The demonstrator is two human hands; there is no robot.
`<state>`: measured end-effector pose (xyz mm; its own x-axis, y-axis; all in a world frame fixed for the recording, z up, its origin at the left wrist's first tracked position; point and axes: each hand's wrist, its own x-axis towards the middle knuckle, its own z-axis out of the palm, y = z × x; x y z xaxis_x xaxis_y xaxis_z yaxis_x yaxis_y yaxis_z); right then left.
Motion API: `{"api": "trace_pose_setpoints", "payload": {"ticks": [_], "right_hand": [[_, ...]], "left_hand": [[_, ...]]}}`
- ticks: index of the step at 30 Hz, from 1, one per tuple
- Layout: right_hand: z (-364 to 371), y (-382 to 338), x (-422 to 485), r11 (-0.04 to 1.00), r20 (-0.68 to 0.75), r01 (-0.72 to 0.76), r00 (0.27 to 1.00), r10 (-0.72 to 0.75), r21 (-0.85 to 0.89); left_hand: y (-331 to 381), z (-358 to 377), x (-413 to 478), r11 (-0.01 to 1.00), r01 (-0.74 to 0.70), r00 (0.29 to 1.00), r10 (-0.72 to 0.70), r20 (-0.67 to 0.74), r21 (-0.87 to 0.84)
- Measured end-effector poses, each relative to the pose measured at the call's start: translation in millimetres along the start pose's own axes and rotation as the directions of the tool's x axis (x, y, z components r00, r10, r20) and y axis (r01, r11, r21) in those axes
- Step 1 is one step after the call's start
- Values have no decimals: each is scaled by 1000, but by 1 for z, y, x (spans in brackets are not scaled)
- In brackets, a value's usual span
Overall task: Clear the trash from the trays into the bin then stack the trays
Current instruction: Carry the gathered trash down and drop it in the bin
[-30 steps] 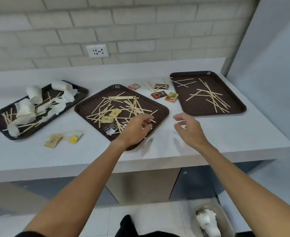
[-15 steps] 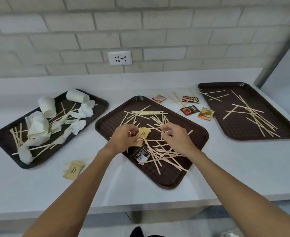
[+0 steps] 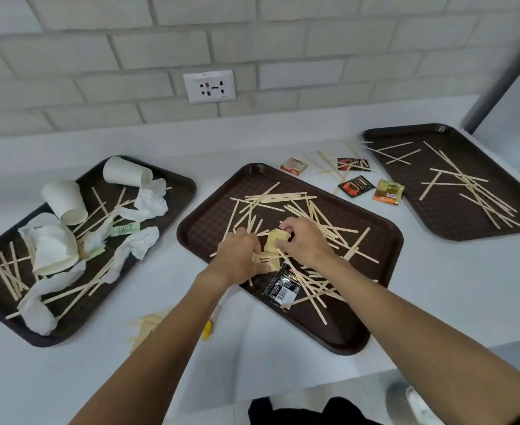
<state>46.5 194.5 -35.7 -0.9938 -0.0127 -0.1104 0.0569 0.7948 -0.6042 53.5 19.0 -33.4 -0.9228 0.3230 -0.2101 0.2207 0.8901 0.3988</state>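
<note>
Three dark brown trays lie on a white counter. The middle tray [image 3: 209, 219] holds several wooden stir sticks [image 3: 275, 197], tan sugar packets [image 3: 272, 240] and a black sachet [image 3: 283, 286]. My left hand [image 3: 240, 256] and my right hand [image 3: 303, 240] are both over its centre, fingers curled into the pile of sticks and packets. The left tray [image 3: 179, 185] carries paper cups [image 3: 63, 200], crumpled napkins and sticks. The right tray [image 3: 406, 191] holds only sticks. The bin's rim [image 3: 395, 397] shows at the bottom right, below the counter edge.
Loose sachets [image 3: 355, 185] and sticks lie on the counter between the middle and right trays. More packets [image 3: 143, 325] lie near the front edge, partly behind my left forearm. A wall socket [image 3: 209, 86] sits on the brick wall; a grey wall panel [image 3: 510, 72] stands at the right.
My right hand came from the counter onto the middle tray and both hands closed in on the pile of sticks and packets. The view shifted left and closer.
</note>
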Motion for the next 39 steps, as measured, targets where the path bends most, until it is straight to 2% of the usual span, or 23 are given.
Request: {"api": "trace_pose_setpoints", "payload": {"ticks": [4, 10, 13, 19, 23, 29, 31, 35, 39], "right_hand": [[4, 0, 1, 1000, -6, -2, 1000, 2, 18], [-11, 12, -5, 992, -31, 11, 999, -7, 122], [-19, 20, -9, 987, -42, -14, 999, 21, 158], [-22, 25, -17, 994, 47, 0, 999, -5, 106], [-17, 16, -16, 998, 45, 19, 999, -22, 67], [-10, 13, -10, 998, 93, -28, 995, 22, 64], [-11, 12, -8, 994, 60, -21, 998, 15, 107], [-24, 9, -12, 971, -93, -10, 995, 33, 240], [-47, 18, -23, 931, -151, -18, 986, 78, 364]], "left_hand": [[9, -1, 3, 997, 20, 998, -24, 57, 80], [13, 3, 6, 999, 38, 996, -38, 84, 3], [18, 4, 3, 998, 44, 996, -46, 81, 33], [21, -2, -1, 999, -10, 999, 8, 48, 50], [19, -2, -6, 997, -30, 999, 32, 21, -78], [0, -6, -12, 952, 35, 990, -73, -117, -304], [-5, -12, -13, 941, 25, 987, -77, -142, -338], [-6, -23, -12, 926, -17, 964, -85, -250, -377], [9, -29, -1, 898, -57, 947, -91, -309, -437]]}}
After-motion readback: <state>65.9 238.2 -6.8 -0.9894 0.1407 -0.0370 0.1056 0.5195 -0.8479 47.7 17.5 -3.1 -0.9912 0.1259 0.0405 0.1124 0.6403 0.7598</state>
